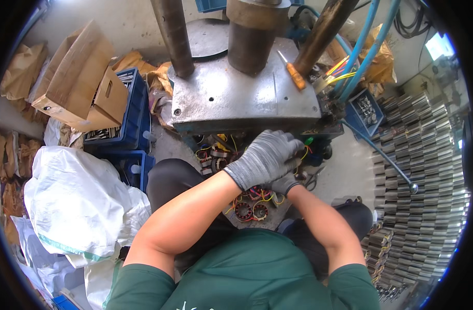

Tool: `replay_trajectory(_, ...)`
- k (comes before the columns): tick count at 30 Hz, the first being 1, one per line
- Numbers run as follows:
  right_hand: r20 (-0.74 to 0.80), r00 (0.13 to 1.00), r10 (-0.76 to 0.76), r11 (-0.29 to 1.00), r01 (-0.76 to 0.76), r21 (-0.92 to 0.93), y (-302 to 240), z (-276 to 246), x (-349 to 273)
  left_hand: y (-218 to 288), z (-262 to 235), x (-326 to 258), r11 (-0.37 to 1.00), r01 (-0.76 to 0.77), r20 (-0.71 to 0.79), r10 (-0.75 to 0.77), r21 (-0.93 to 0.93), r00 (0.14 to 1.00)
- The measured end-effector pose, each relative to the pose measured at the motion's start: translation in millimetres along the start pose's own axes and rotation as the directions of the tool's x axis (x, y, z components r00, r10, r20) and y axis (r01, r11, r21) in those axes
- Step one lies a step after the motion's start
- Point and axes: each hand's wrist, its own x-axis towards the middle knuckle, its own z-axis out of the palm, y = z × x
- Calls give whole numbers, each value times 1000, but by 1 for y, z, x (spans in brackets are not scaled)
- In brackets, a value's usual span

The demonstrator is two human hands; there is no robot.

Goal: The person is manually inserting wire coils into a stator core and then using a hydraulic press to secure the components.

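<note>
My left hand [267, 157], in a grey knit glove, is just in front of the near edge of the steel press plate [231, 106]. Its fingers bend downward to the right; what they close on is hidden beneath them. Lower and partly covered by it is my right hand [285, 184], also gloved, its fingers out of sight. Yellow and red wires with a green tip [309, 141] stick out just right of my left fingers. Below my hands, wound motor stators [243, 211] with coloured leads lie on the floor between my legs, and more are piled under the plate.
An orange-handled screwdriver [295, 75] lies on the plate beside thick steel columns [174, 39]. Stacked metal cylinders [420, 170] fill the right side, with a ball-ended lever [386, 157] before them. Left are blue crates [136, 111], a cardboard box [74, 77] and a white sack [81, 199].
</note>
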Motion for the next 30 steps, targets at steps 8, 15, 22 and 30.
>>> replay_trajectory(8, 20, 945, 326, 766, -277, 580, 49, -167, -3, -8, -15, -13, 906, 99, -487, -310, -411, 816)
replay_trajectory(15, 15, 826, 563, 7, -23, 1000, 32, -203, -18, 5, -5, -15, 937, 167, -292, -259, -306, 921)
replay_trajectory(22, -46, 851, 523, -42, 80, 996, -3, -224, -13, 10, 20, 3, -32, -32, -13, -471, -999, 882)
replay_trajectory(30, -211, 884, 417, 55, 207, 977, 4, -234, -25, 1, 9, 2, -767, -190, 142, -344, -613, 928)
